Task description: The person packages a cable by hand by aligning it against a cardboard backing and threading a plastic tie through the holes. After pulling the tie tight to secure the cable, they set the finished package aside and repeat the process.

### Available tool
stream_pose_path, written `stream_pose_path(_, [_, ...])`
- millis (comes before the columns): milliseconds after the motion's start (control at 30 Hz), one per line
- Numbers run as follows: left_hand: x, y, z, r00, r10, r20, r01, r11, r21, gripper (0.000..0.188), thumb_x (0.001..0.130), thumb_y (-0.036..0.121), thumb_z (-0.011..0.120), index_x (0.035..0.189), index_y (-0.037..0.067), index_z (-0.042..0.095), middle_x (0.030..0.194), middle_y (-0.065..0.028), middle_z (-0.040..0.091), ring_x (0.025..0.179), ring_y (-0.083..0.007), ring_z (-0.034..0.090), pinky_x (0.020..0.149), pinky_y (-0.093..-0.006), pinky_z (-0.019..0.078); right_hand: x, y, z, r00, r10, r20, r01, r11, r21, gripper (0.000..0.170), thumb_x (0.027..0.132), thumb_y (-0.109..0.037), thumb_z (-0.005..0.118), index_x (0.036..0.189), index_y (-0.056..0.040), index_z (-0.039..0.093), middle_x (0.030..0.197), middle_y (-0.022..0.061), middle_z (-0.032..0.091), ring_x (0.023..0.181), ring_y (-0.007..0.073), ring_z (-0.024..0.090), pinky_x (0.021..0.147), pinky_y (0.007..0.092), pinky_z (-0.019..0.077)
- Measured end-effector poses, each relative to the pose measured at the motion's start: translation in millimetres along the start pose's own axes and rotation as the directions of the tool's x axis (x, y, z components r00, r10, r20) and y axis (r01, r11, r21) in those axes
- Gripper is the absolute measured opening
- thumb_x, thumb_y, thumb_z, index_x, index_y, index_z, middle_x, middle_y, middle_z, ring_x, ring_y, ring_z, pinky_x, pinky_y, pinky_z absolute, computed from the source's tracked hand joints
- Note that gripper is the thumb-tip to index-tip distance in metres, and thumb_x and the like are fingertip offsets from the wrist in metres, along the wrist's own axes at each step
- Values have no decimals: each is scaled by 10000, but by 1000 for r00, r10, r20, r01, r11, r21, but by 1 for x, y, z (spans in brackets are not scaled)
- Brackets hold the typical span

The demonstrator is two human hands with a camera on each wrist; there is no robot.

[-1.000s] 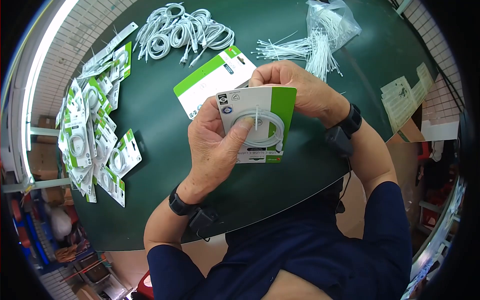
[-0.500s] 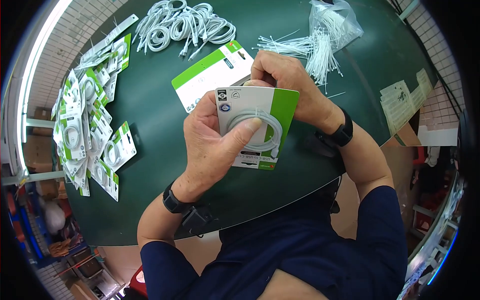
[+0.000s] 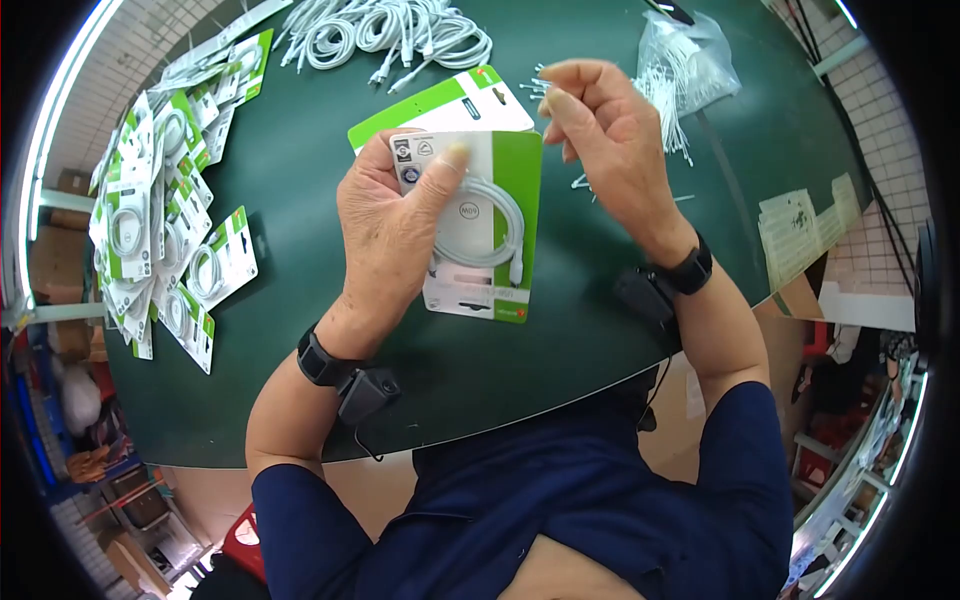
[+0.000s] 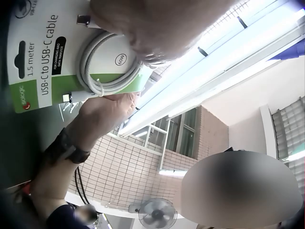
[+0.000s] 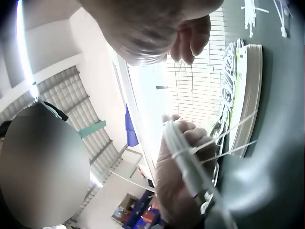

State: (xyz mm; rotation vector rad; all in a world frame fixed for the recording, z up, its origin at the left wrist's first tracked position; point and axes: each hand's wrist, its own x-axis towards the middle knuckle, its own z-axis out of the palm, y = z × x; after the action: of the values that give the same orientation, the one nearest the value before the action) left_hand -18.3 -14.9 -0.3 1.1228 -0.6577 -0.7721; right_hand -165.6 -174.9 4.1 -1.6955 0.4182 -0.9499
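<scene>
My left hand (image 3: 385,220) grips a white and green product card (image 3: 518,190) upright above the table, its thumb pressed on the front. A coiled white USB-C cable (image 3: 478,262) lies against that card. In the right wrist view, two thin cable tie tails (image 5: 224,133) stick out from the card's back. Away to the right, my right hand (image 3: 620,140) is raised with fingers loosely bent, and nothing shows between them. Behind the held card lies a stack of similar cards (image 3: 450,112), printed side up and partly covered by the left hand and card.
Several carded cables (image 3: 130,230) are heaped along the left edge of the dark green table (image 3: 560,350). Loose coiled cables (image 3: 400,35) lie at the back. At the back right sits a clear bag of white cable ties (image 3: 705,60). Paper sheets (image 3: 790,230) lie at the right edge.
My right hand has come out from behind the card and moved up and right, apart from it. The left hand with the card has shifted left and its thumb has moved up off the coil.
</scene>
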Motion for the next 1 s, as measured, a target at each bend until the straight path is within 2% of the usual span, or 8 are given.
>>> stream_pose_path(133, [12, -5, -11, 991, 89, -95, -94, 994, -49, 254, 1008, 134, 753, 1171, -17, 630, 1040, -86, 755, 870, -98, 712, 767, -268, 608, -19, -9, 12, 960, 87, 265, -73, 995, -64, 284, 1098, -201, 589, 1261, 26, 644, 993, 37, 694, 851, 82, 614, 695, 241, 508])
stream_pose_path(167, [13, -5, -11, 990, 101, -100, -107, 993, -53, 254, 1008, 134, 753, 1171, -17, 630, 1040, -86, 755, 870, -98, 712, 767, -268, 608, -20, -10, 13, 959, 77, 273, -62, 996, -66, 284, 1098, -201, 589, 1261, 26, 644, 993, 37, 694, 851, 82, 614, 695, 241, 508])
stream_pose_path(267, [12, -7, -8, 992, 68, -104, -82, 987, -138, 298, 1010, 121, 742, 1229, -31, 609, 1047, -83, 750, 892, -103, 712, 803, -269, 606, -23, -13, 19, 884, 214, 415, -131, 967, -219, 313, 1114, -224, 563, 1278, 30, 643, 1042, 37, 705, 926, 82, 624, 760, 248, 526])
stream_pose_path(433, [9, 11, 4, 991, 98, -87, -101, 994, -32, 322, 1010, 92, 720, 1268, -55, 594, 1073, -94, 754, 904, -108, 714, 834, -272, 604, -14, -8, 14, 934, 134, 330, -147, 989, 15, 325, 1114, -233, 572, 1291, 29, 643, 1093, 46, 720, 984, 93, 635, 833, 259, 537])
stream_pose_path(533, [6, 13, 1, 993, 80, 87, -90, 988, 124, 337, 1010, 66, 696, 1295, -75, 585, 1117, -116, 758, 933, -115, 721, 855, -275, 600, -13, -10, 13, 964, 116, 239, -146, 983, 113, 316, 1081, -226, 635, 1253, 40, 650, 996, 64, 726, 888, 95, 625, 783, 280, 544])
stream_pose_path(667, [8, 10, -6, 990, 86, 110, -107, 973, 203, 346, 1012, 61, 685, 1312, -78, 582, 1149, -133, 758, 951, -120, 728, 849, -274, 595, -15, -10, 9, 949, 105, 299, -125, 991, 52, 318, 1099, -194, 603, 1319, 35, 625, 1149, 76, 734, 1011, 98, 647, 888, 266, 543])
stream_pose_path(833, [8, 10, -7, 990, 45, 132, -63, 989, 133, 354, 1019, 62, 672, 1330, -78, 578, 1151, -126, 757, 964, -116, 726, 854, -271, 587, -15, -9, 7, 938, 136, 319, -149, 989, 16, 323, 1090, -183, 622, 1328, 35, 613, 1128, 75, 731, 987, 95, 651, 868, 261, 549])
stream_pose_path(1000, [10, 6, -1, 991, 102, 86, -109, 990, 86, 361, 1015, 59, 670, 1331, -87, 572, 1151, -134, 737, 1012, -141, 706, 890, -300, 583, -15, -9, 4, 946, 158, 284, -154, 987, -38, 312, 1082, -167, 621, 1319, 36, 610, 1100, 68, 726, 956, 87, 647, 826, 249, 542])
